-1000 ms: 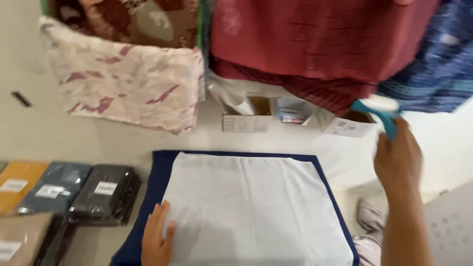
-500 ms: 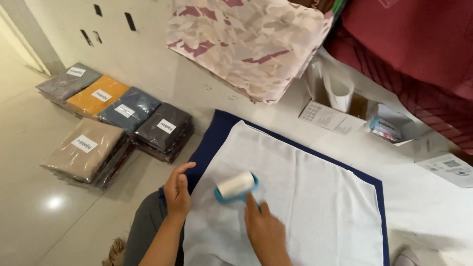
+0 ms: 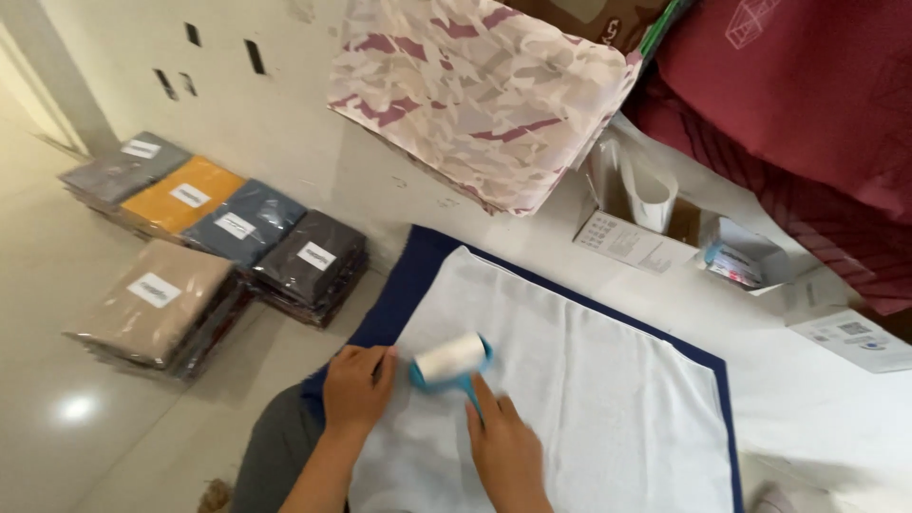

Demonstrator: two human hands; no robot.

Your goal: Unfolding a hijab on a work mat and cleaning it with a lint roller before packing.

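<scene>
The right hand [image 3: 503,446] is clamped on the blue-handled white lint roller [image 3: 452,362], which rests on the pale white cloth [image 3: 570,399] near its left edge. The left hand [image 3: 356,385] lies flat, fingers together, apparently pinning the cloth over the dark blue mat [image 3: 404,275].

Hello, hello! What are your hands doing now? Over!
Right hand grips lint roller on white cloth. Left hand flat on cloth edge. Nothing blocking.
</scene>
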